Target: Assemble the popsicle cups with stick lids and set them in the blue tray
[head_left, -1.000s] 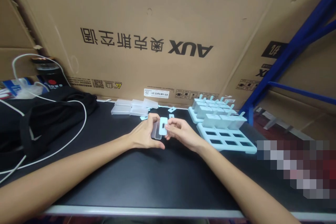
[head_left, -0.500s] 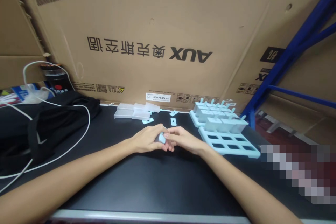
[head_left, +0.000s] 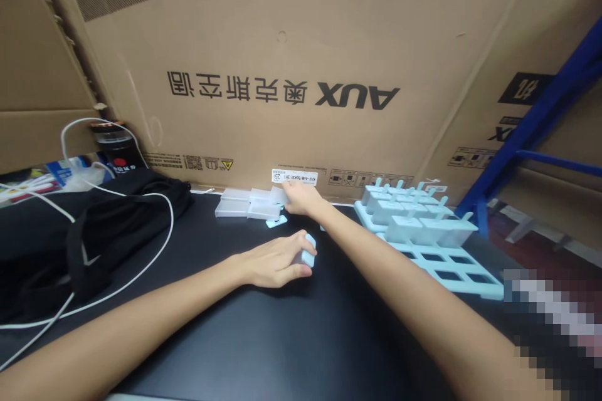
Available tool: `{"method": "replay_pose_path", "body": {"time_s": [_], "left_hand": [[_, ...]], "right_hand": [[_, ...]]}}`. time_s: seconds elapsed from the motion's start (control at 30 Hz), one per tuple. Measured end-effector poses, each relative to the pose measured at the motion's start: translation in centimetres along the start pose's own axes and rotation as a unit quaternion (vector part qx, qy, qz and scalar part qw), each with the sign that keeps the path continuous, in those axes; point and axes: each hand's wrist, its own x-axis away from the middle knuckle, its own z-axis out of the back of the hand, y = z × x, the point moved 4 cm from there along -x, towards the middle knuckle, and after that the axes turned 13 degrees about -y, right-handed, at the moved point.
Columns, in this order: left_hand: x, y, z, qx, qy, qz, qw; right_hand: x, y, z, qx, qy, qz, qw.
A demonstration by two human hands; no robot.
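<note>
My left hand (head_left: 277, 261) is closed around a small ice-pop mould (head_left: 308, 250) with a light blue end, held just above the black table. Most of the mould is hidden by the fingers. My right hand (head_left: 302, 198) is stretched to the back of the table, its fingertips pointing down beside the translucent moulds (head_left: 234, 207). Whether those fingertips grip anything cannot be made out. Close to them a thin light blue piece (head_left: 282, 205) shows. A light blue slotted lid (head_left: 276, 222) lies in front of the moulds.
At right stands a light blue rack (head_left: 491, 289) carrying several moulds with sticks (head_left: 407, 230). A black bag (head_left: 132, 213) with white cables (head_left: 172, 219) lies at left, a dark jar (head_left: 117, 147) behind it. A cardboard box (head_left: 263, 25) walls the back; a blue metal frame (head_left: 540, 119) rises at right.
My right hand has left my left hand and moved away to the back, beside the moulds. My left hand still holds its mould, now a little lower in view. The view has shifted slightly.
</note>
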Motion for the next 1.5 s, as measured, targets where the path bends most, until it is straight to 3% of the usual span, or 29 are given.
{"method": "replay_pose_path", "body": {"time_s": [0.13, 0.3, 0.5, 0.63, 0.77, 0.9, 1.07, 1.23, 1.4, 1.5], "left_hand": [[-0.1, -0.2, -0.3, -0.046, -0.01, 0.004, 0.999], [0.1, -0.2, -0.5, -0.084, -0.018, 0.018, 0.996], [0.0, 0.1, -0.4, -0.098, -0.027, 0.019, 0.995], [-0.1, 0.4, -0.2, -0.07, -0.006, -0.017, 0.997], [0.0, 0.2, -0.1, -0.033, 0.025, -0.025, 0.999], [0.1, -0.4, -0.1, -0.007, 0.044, -0.008, 0.999], [0.3, -1.7, 0.2, 0.084, 0.132, 0.007, 0.988], [0.2, -3.0, 0.6, 0.176, 0.212, 0.02, 0.961], [0.7, -3.0, 1.3, 0.152, 0.196, 0.028, 0.968], [0.9, -2.0, 1.2, 0.087, 0.131, 0.03, 0.987]], "right_hand": [[-0.8, 0.1, -0.5, 0.041, -0.015, -0.001, 0.999], [0.1, 1.6, -0.6, 0.054, -0.076, -0.036, 0.995], [3.6, 5.7, 2.6, 0.055, -0.07, -0.106, 0.99], [5.8, 9.0, 3.8, 0.051, -0.129, -0.146, 0.979], [7.1, 10.0, 4.0, -0.045, -0.227, -0.138, 0.963], [7.2, 8.6, 4.5, -0.175, -0.29, -0.111, 0.934], [6.1, 6.6, 5.7, -0.19, -0.268, -0.076, 0.941], [7.6, 6.2, 5.8, -0.216, -0.232, -0.066, 0.946], [9.1, 9.1, 2.3, -0.275, -0.244, -0.113, 0.923], [7.9, 11.0, 0.7, -0.171, -0.191, -0.134, 0.957]]}}
